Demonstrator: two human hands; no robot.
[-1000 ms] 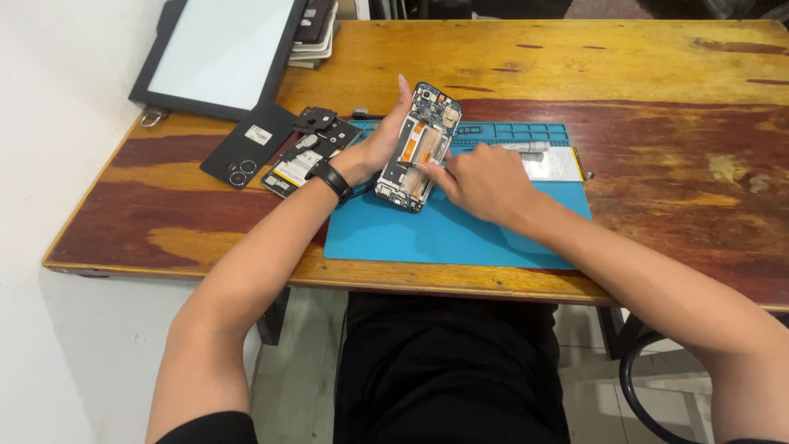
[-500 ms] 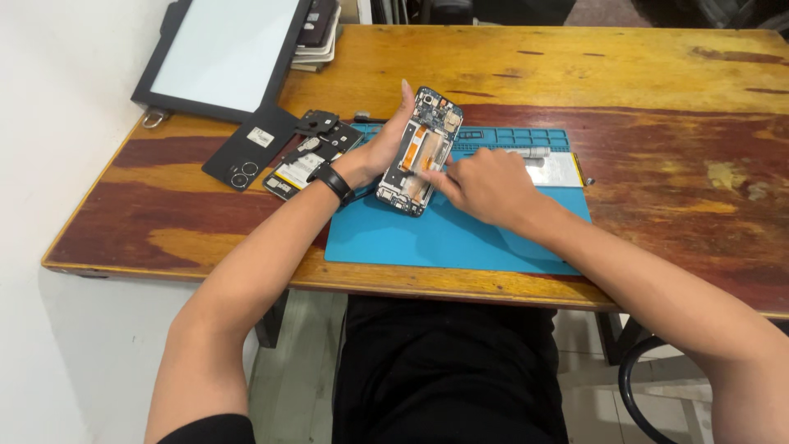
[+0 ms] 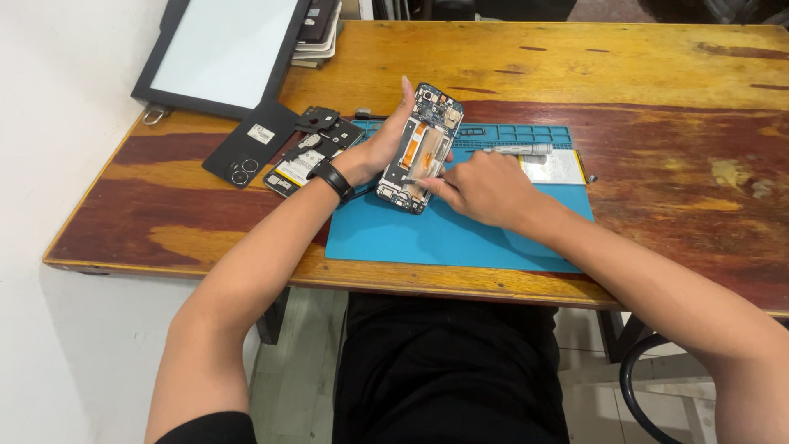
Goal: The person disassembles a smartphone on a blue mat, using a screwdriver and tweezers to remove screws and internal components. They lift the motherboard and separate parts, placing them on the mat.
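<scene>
Right hand [image 3: 485, 187] slightly lower on opened phone [image 3: 421, 146]

A black phone back cover [image 3: 249, 154] is lying on the wooden tabletop [image 3: 657, 74], just left of some small dark parts [image 3: 316, 119]. A framed white panel [image 3: 222, 49] is resting at the far left corner, and a blue work mat [image 3: 460, 234] is covering the middle.

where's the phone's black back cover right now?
In the head view, the black back cover lies flat on the wooden table, left of the blue mat, just below the white-screened tablet.
</scene>
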